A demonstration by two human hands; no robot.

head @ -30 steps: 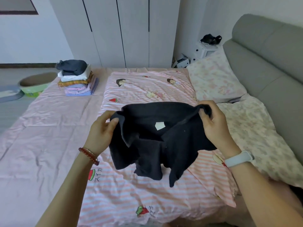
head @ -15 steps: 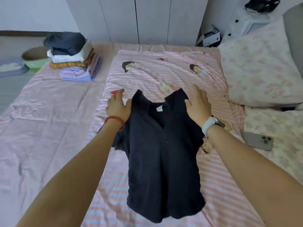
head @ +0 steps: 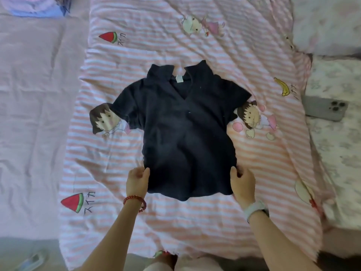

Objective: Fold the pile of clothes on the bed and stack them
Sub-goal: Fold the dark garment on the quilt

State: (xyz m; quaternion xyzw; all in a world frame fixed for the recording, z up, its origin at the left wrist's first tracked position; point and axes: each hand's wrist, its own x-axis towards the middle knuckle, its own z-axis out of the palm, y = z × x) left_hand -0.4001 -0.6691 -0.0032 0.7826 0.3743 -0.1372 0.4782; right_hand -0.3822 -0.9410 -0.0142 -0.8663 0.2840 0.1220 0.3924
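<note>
From the head camera I look almost straight down at the dark navy shirt (head: 185, 130), which lies spread flat and face up in the middle of the pink striped blanket (head: 254, 153) on the bed, collar toward twelve o'clock and hem toward six. Both short sleeves are out to the sides, one toward nine o'clock over a cartoon figure printed on the blanket, the other toward three o'clock beside a second figure. A small white label (head: 178, 83) shows inside the open collar. My left hand (head: 137, 181) sits at the hem's corner near seven o'clock, its fingers curled and pinching the edge of the fabric; a red bead bracelet (head: 134, 200) circles that wrist. My right hand (head: 243, 184) is at the opposite corner near five o'clock, thumb and fingers likewise closed on the shirt's edge, with a white wristband (head: 255, 209) just behind it. The hem between the two hands curves a little toward six o'clock and a few soft wrinkles cross the lower body of the shirt. At eleven o'clock, at the top edge of the view, I see the bottom of a stack of folded clothes (head: 37, 6) in lilac and blue, resting on the plain pink sheet (head: 35, 114), well apart from the shirt. Out at three o'clock a grey phone (head: 324, 110) lies camera side up on a floral cover (head: 336, 163), just beside the blanket's edge.
</note>
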